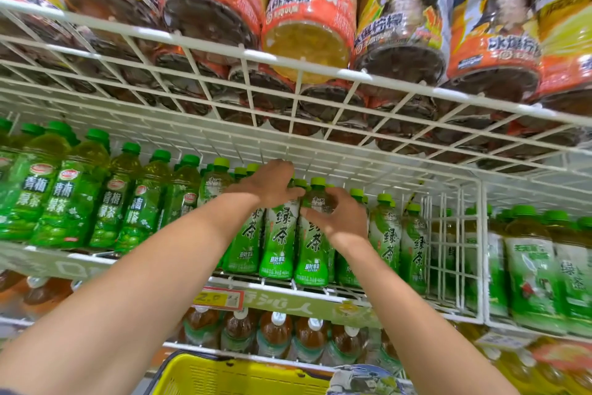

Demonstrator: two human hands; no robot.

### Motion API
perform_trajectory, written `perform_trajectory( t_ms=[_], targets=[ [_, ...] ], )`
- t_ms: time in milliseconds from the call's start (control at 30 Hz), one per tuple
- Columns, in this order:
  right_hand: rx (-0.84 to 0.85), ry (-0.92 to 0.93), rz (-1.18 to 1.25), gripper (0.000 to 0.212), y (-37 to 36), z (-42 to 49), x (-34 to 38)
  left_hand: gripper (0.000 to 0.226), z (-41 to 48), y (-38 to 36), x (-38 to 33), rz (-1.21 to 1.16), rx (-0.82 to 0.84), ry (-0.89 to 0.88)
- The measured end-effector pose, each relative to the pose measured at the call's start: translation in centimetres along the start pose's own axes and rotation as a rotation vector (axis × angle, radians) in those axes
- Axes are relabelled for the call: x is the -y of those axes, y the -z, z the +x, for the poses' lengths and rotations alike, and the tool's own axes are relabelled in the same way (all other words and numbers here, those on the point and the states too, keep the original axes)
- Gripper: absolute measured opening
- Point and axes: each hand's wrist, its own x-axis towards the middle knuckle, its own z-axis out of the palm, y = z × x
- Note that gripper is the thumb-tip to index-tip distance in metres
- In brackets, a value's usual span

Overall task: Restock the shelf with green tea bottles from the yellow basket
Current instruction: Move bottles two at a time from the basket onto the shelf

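Observation:
Green tea bottles with green caps stand in a row on the white wire shelf (320,290) in the middle of the view. My left hand (269,183) rests over the top of one green tea bottle (278,247), fingers curled on its neck. My right hand (339,215) wraps the shoulder of the neighbouring green tea bottle (312,260), which stands at the shelf's front. The yellow basket (230,375) sits at the bottom edge, below my arms; its contents are hidden.
A wire shelf (288,68) of large iced tea bottles hangs close overhead. Plum green tea bottles (70,196) fill the left section. A wire divider (455,253) bounds the right side, with other green bottles (538,273) beyond. Brown tea bottles (275,334) stand on the shelf below.

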Motion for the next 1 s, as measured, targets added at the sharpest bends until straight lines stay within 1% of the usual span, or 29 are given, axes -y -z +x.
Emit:
perform_trajectory(
  t_ms=[133,200,267,300,400,467,533,633,700,833,933,1000],
  targets=[
    [0.091,0.043,-0.147,0.078,1.3,0.0,1.0,0.06,-2.7,0.5,-0.6,-0.019,-0.022,0.007],
    [0.092,0.076,-0.212,0.074,2.0,-0.5,1.7,0.065,-4.4,1.1,-0.8,-0.015,-0.025,0.016],
    [0.088,0.118,-0.265,0.07,2.9,-1.6,2.4,0.058,-6.5,1.8,-1.0,-0.004,-0.029,0.001],
    [0.108,0.136,-0.295,0.069,3.1,-1.8,2.5,0.053,-7.2,2.0,-1.1,-0.003,-0.009,-0.01],
    [0.199,0.182,-0.402,0.071,4.3,-3.9,3.1,0.049,-10.5,2.7,-2.2,0.027,0.055,-0.033],
    [0.236,0.187,-0.484,0.072,5.1,-5.3,3.4,0.048,-12.1,2.8,-2.6,0.098,0.035,-0.023],
    [0.233,0.211,-0.551,0.076,5.7,-6.8,3.5,0.052,-13.7,2.7,-3.0,0.214,0.017,-0.01],
    [0.248,0.273,-0.618,0.08,6.6,-9.1,3.2,0.052,-16.1,2.3,-3.6,0.343,0.051,-0.058],
    [0.255,0.323,-0.651,0.081,7.3,-10.3,2.8,0.051,-17.5,2.1,-4.1,0.374,0.079,-0.065],
    [0.219,0.414,-0.668,0.077,8.9,-12.5,2.2,0.052,-19.2,2.2,-4.9,0.389,0.059,-0.074],
    [0.216,0.413,-0.657,0.077,9.7,-14.1,1.7,0.069,-19.8,1.8,-5.7,0.398,0.054,-0.066],
    [0.215,0.406,-0.652,0.076,10.2,-15.1,1.2,0.073,-20.0,1.0,-6.4,0.385,0.046,-0.084]
  ],
)
